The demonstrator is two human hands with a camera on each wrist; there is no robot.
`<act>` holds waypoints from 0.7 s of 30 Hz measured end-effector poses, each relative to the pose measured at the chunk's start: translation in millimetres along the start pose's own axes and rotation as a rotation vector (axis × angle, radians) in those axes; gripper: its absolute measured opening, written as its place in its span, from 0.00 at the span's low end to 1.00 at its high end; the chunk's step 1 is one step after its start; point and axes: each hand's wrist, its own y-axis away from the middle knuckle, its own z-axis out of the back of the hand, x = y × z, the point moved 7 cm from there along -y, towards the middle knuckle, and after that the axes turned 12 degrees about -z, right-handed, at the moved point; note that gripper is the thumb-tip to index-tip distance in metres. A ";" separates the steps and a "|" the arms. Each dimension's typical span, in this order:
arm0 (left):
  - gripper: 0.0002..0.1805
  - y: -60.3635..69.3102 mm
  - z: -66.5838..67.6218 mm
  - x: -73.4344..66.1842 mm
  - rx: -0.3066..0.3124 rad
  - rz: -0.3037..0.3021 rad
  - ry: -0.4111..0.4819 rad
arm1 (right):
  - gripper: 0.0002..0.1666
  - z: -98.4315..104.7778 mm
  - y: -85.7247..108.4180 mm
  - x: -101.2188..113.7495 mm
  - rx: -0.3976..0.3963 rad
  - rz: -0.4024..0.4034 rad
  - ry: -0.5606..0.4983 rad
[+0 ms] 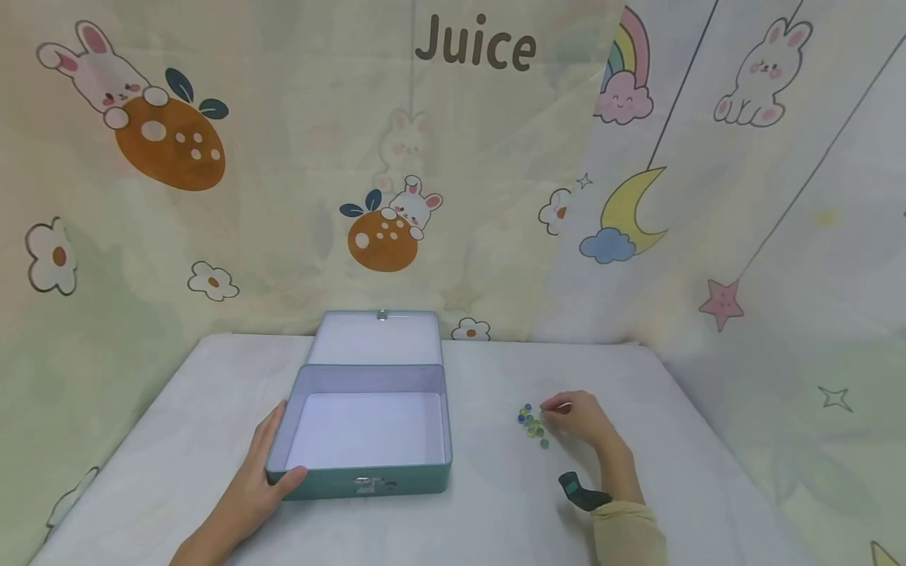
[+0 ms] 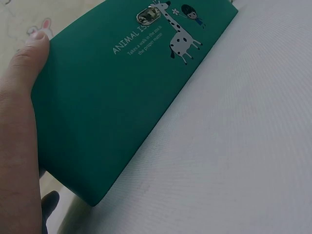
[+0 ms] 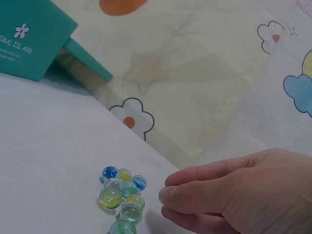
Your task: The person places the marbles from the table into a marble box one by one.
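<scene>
1 left hand (image 1: 253, 478) grips near left corner of 1 green box (image 1: 322, 484), thumb on front wall, fingers along left side. 1 lid (image 1: 377, 342) open at back, 1 metal clasp (image 1: 364, 485) in front. 1 right hand (image 1: 582, 418) just beside 1 cluster of marbles (image 3: 110, 198), at least 9 visible, 2 of them blue, right of box on 1 white table (image 1: 495, 511); fingertips narrow, can't tell if they hold a marble

Right hand (image 3: 239, 192) beside glass marbles (image 3: 131, 201)
</scene>
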 end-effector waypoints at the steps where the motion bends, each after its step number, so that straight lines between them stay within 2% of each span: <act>1: 0.52 -0.7 0.1 -0.2 0.000 0.001 0.001 | 0.07 0.9 0.5 0.9 -0.005 0.009 0.002; 10: 0.52 -2.2 0.2 -1.4 0.000 -0.010 0.016 | 0.08 4.9 2.6 8.9 -0.027 0.080 -0.047; 16: 0.52 -0.1 0.3 -2.0 0.010 0.015 0.018 | 0.09 3.0 4.9 14.1 -0.028 0.083 -0.065; 21: 0.51 0.3 -0.2 -2.1 0.018 0.031 0.006 | 0.11 3.3 7.7 24.6 -0.022 0.146 -0.085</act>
